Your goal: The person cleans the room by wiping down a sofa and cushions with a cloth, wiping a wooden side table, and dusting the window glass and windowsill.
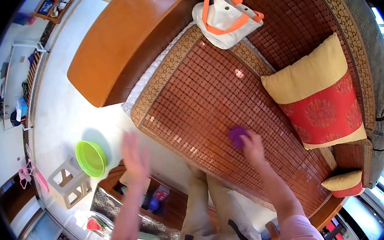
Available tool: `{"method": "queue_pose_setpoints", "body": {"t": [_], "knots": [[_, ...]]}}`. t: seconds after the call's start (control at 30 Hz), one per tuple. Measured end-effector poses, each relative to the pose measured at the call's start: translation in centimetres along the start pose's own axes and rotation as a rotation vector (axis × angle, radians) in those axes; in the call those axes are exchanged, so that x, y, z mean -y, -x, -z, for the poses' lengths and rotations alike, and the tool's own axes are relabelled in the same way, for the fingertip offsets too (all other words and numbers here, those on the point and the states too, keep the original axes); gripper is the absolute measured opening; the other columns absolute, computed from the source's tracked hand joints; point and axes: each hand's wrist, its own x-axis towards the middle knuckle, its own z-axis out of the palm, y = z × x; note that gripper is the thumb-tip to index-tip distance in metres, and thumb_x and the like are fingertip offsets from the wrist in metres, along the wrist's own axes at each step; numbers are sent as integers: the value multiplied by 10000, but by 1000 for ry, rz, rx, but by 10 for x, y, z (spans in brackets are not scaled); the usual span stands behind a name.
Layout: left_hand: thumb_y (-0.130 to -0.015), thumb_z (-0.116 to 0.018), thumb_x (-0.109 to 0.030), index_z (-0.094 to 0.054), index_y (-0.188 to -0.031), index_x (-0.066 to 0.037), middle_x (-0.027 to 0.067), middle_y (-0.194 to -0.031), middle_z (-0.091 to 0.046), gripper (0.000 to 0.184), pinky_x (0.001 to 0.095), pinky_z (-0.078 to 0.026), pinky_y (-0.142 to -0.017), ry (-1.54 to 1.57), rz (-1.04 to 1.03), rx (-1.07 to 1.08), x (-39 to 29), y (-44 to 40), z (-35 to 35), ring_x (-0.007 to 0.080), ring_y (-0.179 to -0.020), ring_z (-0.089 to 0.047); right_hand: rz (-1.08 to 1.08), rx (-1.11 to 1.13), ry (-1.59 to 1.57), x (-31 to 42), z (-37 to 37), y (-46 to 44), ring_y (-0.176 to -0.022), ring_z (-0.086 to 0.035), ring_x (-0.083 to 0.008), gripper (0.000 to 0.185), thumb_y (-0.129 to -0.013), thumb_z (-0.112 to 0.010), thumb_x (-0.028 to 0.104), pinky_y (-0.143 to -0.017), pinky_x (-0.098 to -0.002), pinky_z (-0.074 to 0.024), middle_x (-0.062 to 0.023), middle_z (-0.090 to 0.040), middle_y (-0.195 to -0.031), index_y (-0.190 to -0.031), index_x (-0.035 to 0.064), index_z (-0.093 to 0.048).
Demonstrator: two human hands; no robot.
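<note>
My right hand (254,148) is closed on a bunched purple cloth (237,136), which rests against the brown tiled seat mat (198,88) of the sofa. Over the floor to the left, my left hand (136,159) is raised with its fingers stretched out. It is slightly blurred and holds nothing. Beyond the right hand, a red and gold cushion (319,105) leans on the sofa back. At the far end of the mat sits a white tote bag (227,20) with orange handles.
An orange-brown wooden cabinet (127,39) borders the sofa's far end. On the floor stand a green basin (91,158) and a grey plastic stool (68,184). Behind my left arm is a low table holding a plate with a watermelon slice (94,224). A smaller cushion (343,183) lies at right.
</note>
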Motion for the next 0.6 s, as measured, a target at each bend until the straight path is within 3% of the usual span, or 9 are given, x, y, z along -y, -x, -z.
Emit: {"method": "queue_pose_setpoints", "body": {"t": [0.03,0.07,0.23,0.3,0.37,0.43,0.5,0.57,0.6], "knots": [[-928,-612,-122,-469,-1417,-28,181,-1455,-478,518,491,-288,-1154,-87,95,-47,5,-57,15,397,-1403,-372,132,-53,257,6,28,-6,-1161,-516,-394,404,-834,-637,12,-996,-444,-462,-223,-539,-1296,-1236,51,-627],[-948,-609,-185,-470,-1424,-35,181,-1485,-449,518,481,-276,-1159,-131,-24,-137,29,-107,21,385,-1424,-338,106,-151,292,2,35,-19,-1168,-505,-416,421,-818,-622,-36,-992,-459,-469,-232,-534,-1277,-1234,27,-606],[-1004,-493,-422,-427,-1459,-50,178,-1520,-397,591,474,-230,-1178,-311,53,-216,99,-243,1,368,-1441,-300,-106,-601,155,16,20,-149,-1215,-459,-421,449,-842,-628,-6,-1053,-488,-373,-245,-475,-1336,-1283,-20,-542],[-1006,-460,-475,-420,-1463,-49,174,-1527,-386,626,472,-216,-1182,-399,96,-163,109,-248,-11,365,-1443,-292,-202,-555,258,57,2,-191,-1217,-471,-383,439,-887,-642,99,-1070,-430,-388,-220,-452,-1364,-1304,11,-540],[-999,-436,-521,-405,-1470,-50,170,-1539,-364,667,469,-202,-1184,-376,111,-164,105,-247,-6,366,-1443,-283,-169,-354,199,122,-9,-204,-1203,-498,-356,352,-923,-600,118,-1028,-431,-469,-199,-460,-1358,-1264,38,-568],[-997,-444,-518,-405,-1470,-50,172,-1538,-364,666,473,-204,-1181,-376,102,-158,107,-245,-7,367,-1440,-286,76,-206,278,144,-45,-180,-1195,-510,-346,339,-913,-587,87,-998,-422,-505,-190,-480,-1346,-1251,51,-588],[-1004,-452,-488,-396,-1474,-48,184,-1534,-365,647,464,-216,-1177,-399,89,-160,103,-246,-4,362,-1436,-300,271,-98,129,154,-62,-139,-1139,-527,-312,339,-869,-594,33,-965,-423,-505,-163,-537,-1278,-1204,66,-628],[-1002,-453,-489,-396,-1476,-52,178,-1540,-359,647,462,-211,-1179,-393,99,-156,99,-246,-1,359,-1440,-293,521,15,59,134,-57,-101,-1093,-549,-299,331,-837,-646,85,-946,-394,-489,-111,-559,-1277,-1168,87,-667],[-1001,-455,-491,-395,-1478,-57,172,-1546,-352,648,461,-206,-1180,-391,113,-142,97,-246,-1,355,-1444,-286,535,51,85,121,-42,-91,-1101,-554,-308,314,-848,-638,95,-941,-395,-493,-113,-571,-1282,-1159,83,-679]]}}
